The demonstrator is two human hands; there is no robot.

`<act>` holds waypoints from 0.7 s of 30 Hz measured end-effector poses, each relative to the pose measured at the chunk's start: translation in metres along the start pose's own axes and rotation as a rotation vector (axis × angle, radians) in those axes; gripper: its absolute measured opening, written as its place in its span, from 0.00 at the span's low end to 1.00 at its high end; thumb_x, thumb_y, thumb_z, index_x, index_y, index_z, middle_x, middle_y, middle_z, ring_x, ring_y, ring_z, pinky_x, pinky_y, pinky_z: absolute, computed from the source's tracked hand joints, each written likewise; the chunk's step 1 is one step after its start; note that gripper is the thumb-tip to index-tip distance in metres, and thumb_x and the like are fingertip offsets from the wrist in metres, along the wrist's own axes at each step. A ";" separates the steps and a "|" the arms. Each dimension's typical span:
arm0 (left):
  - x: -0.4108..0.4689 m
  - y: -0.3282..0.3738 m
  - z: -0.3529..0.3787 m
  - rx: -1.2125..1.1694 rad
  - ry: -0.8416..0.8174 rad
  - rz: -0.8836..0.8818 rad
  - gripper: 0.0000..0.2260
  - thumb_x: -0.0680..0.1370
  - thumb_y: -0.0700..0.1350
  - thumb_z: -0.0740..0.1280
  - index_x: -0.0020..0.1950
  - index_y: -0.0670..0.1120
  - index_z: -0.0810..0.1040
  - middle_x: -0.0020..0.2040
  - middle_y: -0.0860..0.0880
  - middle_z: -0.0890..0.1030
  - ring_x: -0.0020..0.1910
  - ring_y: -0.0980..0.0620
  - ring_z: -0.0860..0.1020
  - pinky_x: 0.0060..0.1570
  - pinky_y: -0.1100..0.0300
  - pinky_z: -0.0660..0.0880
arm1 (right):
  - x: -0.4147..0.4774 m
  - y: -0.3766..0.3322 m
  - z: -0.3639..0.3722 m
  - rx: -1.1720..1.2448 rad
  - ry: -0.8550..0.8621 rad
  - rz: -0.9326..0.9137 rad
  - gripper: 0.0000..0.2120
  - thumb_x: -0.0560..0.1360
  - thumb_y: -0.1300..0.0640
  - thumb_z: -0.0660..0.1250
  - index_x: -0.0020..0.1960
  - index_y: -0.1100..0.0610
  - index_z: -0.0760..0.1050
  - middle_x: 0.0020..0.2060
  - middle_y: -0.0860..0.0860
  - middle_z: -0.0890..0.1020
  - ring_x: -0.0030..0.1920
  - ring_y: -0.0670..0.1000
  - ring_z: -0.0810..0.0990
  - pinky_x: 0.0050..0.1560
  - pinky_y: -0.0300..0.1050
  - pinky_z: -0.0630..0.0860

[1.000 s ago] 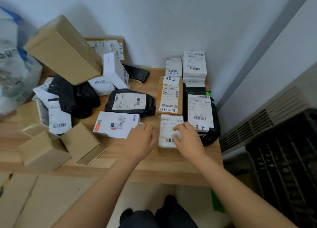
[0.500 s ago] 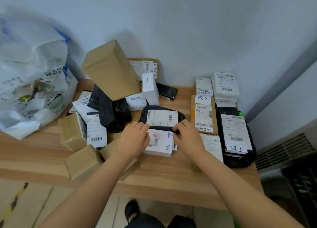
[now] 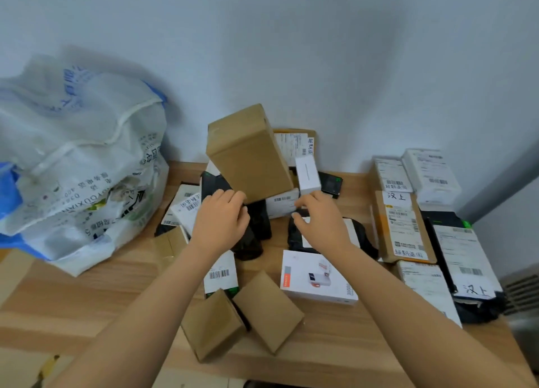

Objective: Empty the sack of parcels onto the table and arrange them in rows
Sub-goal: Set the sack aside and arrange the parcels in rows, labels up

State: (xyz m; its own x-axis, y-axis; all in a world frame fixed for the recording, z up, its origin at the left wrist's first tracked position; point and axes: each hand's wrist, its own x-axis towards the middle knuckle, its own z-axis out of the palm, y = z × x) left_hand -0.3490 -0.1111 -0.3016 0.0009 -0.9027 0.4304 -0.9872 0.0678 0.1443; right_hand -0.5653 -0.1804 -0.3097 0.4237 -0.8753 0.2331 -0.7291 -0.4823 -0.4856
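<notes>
Where tall brown box [image 3: 248, 154] leans, left fingers [image 3: 229, 198] loosely curled at lower edge; right fingers [image 3: 306, 203] spread beside.

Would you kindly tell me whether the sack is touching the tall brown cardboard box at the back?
Apart. The head view shows a strip of bare table between the sack and the tall brown cardboard box.
</notes>
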 end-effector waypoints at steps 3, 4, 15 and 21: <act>0.017 -0.016 -0.019 -0.151 0.167 -0.261 0.09 0.75 0.44 0.67 0.54 0.43 0.78 0.48 0.46 0.76 0.47 0.46 0.73 0.47 0.53 0.71 | 0.033 -0.015 -0.006 0.118 0.036 0.052 0.14 0.76 0.52 0.66 0.59 0.56 0.75 0.54 0.51 0.75 0.55 0.50 0.74 0.52 0.42 0.70; 0.025 -0.021 -0.027 -0.219 0.215 -0.359 0.11 0.75 0.45 0.67 0.56 0.44 0.77 0.51 0.46 0.75 0.51 0.46 0.73 0.50 0.53 0.71 | 0.046 -0.021 -0.010 0.173 0.047 0.086 0.16 0.77 0.50 0.66 0.61 0.56 0.74 0.55 0.51 0.75 0.55 0.49 0.74 0.52 0.41 0.70; 0.108 -0.048 -0.039 -0.655 -0.114 -0.799 0.30 0.80 0.60 0.58 0.75 0.42 0.61 0.69 0.45 0.70 0.65 0.47 0.71 0.60 0.54 0.68 | 0.144 -0.068 -0.026 0.453 -0.064 0.226 0.38 0.71 0.28 0.59 0.72 0.51 0.65 0.67 0.50 0.72 0.66 0.52 0.71 0.63 0.51 0.70; 0.109 -0.037 -0.049 -0.745 -0.197 -0.815 0.21 0.79 0.58 0.60 0.65 0.45 0.70 0.56 0.50 0.75 0.51 0.52 0.74 0.44 0.59 0.68 | 0.143 -0.078 -0.028 0.579 -0.087 0.358 0.27 0.77 0.39 0.62 0.71 0.50 0.67 0.63 0.48 0.74 0.61 0.50 0.73 0.53 0.45 0.68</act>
State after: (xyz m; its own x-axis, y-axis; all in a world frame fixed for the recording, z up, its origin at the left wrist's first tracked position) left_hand -0.3044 -0.1913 -0.2164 0.5130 -0.8403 -0.1752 -0.3609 -0.3963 0.8442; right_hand -0.4631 -0.2691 -0.2149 0.2695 -0.9594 -0.0831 -0.4376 -0.0451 -0.8980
